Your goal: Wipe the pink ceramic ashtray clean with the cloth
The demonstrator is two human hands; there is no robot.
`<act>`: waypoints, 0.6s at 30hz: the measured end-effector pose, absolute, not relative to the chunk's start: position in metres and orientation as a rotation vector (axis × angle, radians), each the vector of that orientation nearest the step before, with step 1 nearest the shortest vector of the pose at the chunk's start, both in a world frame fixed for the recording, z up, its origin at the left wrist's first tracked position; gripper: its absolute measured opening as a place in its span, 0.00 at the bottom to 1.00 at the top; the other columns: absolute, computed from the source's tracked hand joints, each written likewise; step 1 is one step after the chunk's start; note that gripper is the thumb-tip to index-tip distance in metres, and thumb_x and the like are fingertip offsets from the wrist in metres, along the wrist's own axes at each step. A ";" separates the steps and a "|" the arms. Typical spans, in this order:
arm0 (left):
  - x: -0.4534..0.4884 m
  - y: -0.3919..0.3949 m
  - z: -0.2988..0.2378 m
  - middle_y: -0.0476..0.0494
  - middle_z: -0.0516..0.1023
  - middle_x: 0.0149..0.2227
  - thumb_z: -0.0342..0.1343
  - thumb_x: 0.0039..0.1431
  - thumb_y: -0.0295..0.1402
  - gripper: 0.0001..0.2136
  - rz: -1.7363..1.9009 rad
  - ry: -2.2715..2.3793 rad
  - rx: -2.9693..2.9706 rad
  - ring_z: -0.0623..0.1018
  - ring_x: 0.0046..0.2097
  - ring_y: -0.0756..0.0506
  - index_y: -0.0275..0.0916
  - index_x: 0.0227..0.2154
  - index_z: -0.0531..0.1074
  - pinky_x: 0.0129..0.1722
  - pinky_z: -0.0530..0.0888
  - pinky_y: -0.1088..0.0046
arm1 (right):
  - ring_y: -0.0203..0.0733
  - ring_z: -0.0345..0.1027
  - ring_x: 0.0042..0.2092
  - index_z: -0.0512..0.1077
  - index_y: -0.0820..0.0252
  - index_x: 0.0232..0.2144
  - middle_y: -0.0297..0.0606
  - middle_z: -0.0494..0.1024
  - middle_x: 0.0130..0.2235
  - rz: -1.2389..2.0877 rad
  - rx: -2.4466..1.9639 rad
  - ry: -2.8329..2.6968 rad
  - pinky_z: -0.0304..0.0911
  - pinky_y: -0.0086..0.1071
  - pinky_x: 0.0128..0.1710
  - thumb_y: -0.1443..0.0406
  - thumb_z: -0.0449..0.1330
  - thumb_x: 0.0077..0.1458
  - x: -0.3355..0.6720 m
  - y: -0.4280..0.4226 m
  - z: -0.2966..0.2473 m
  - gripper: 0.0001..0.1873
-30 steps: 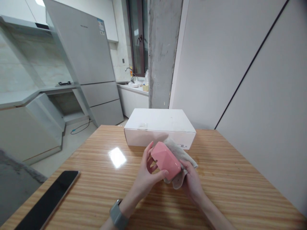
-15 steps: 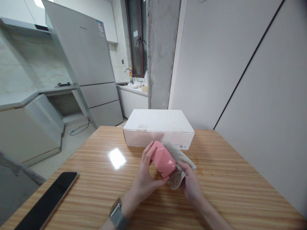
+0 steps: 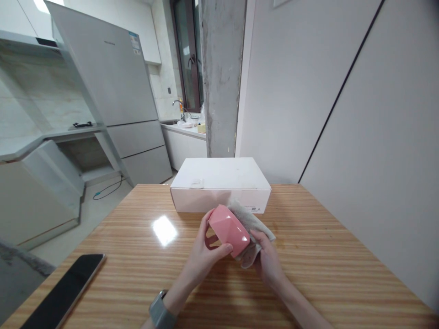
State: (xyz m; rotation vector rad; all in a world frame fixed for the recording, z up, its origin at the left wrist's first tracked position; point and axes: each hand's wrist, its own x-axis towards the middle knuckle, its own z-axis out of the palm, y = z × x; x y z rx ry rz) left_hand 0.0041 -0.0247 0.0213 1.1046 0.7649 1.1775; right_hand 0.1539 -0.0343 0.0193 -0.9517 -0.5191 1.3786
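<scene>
A glossy pink faceted object, perhaps a bowl or cup [image 3: 229,228], is tilted above the table, its outer side toward me. My left hand [image 3: 207,249] grips it from the left, thumb on the lower edge and fingers around the far side. A light grey cloth [image 3: 252,219] lies against its right side and hangs below it. My right hand [image 3: 269,258] is closed on that cloth, the thumb on top. The fingers behind the cloth are hidden, and so is the far side of the pink object.
A white cardboard box [image 3: 219,176] stands on the wood-grain table [image 3: 329,265] just beyond my hands. A black phone [image 3: 65,292] lies at the left edge. Behind are a fridge [image 3: 109,82], a concrete pillar [image 3: 222,82] and a sink counter [image 3: 185,137].
My left hand has shifted its grip, its thumb now higher on the pink object, which is turned a little. The cloth stays against it. The whole view has shifted slightly.
</scene>
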 end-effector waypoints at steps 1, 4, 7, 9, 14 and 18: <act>0.004 -0.026 0.022 0.34 0.63 0.60 0.69 0.41 0.36 0.44 1.173 0.775 1.134 0.76 0.48 0.37 0.48 0.61 0.52 0.39 0.77 0.65 | 0.44 0.69 0.23 0.78 0.57 0.18 0.33 0.78 0.19 1.375 -0.948 -0.520 0.65 0.34 0.25 0.57 0.66 0.37 0.154 -0.034 0.021 0.10; 0.004 -0.031 0.023 0.36 0.60 0.62 0.70 0.41 0.32 0.46 1.207 0.833 1.327 0.72 0.55 0.35 0.51 0.62 0.51 0.45 0.76 0.62 | 0.46 0.72 0.28 0.79 0.56 0.20 0.34 0.80 0.23 1.353 -0.925 -0.530 0.68 0.35 0.30 0.58 0.66 0.37 0.152 -0.033 0.024 0.09; 0.003 -0.034 0.021 0.39 0.49 0.67 0.70 0.41 0.30 0.44 1.290 0.861 1.589 0.60 0.64 0.34 0.51 0.61 0.54 0.55 0.70 0.58 | 0.48 0.74 0.37 0.80 0.55 0.23 0.34 0.83 0.30 1.331 -0.895 -0.503 0.69 0.35 0.38 0.59 0.66 0.36 0.151 -0.032 0.023 0.08; 0.003 -0.034 0.017 0.40 0.42 0.69 0.70 0.41 0.30 0.44 1.311 0.837 1.654 0.57 0.65 0.33 0.52 0.61 0.54 0.58 0.68 0.57 | 0.49 0.75 0.39 0.80 0.55 0.23 0.34 0.83 0.31 1.332 -0.884 -0.470 0.69 0.36 0.39 0.59 0.66 0.36 0.152 -0.032 0.021 0.08; 0.007 -0.033 0.009 0.41 0.38 0.68 0.70 0.41 0.29 0.46 1.330 0.796 1.634 0.59 0.64 0.33 0.54 0.62 0.52 0.58 0.68 0.57 | 0.50 0.76 0.42 0.81 0.56 0.30 0.35 0.84 0.35 1.320 -0.874 -0.448 0.70 0.37 0.42 0.58 0.67 0.39 0.154 -0.032 0.020 0.13; 0.008 -0.033 0.014 0.39 0.51 0.65 0.69 0.40 0.27 0.46 1.370 0.876 1.543 0.68 0.58 0.36 0.53 0.60 0.50 0.54 0.70 0.58 | 0.53 0.76 0.45 0.80 0.55 0.34 0.38 0.84 0.37 1.382 -0.831 -0.489 0.70 0.41 0.45 0.52 0.67 0.42 0.151 -0.033 0.025 0.18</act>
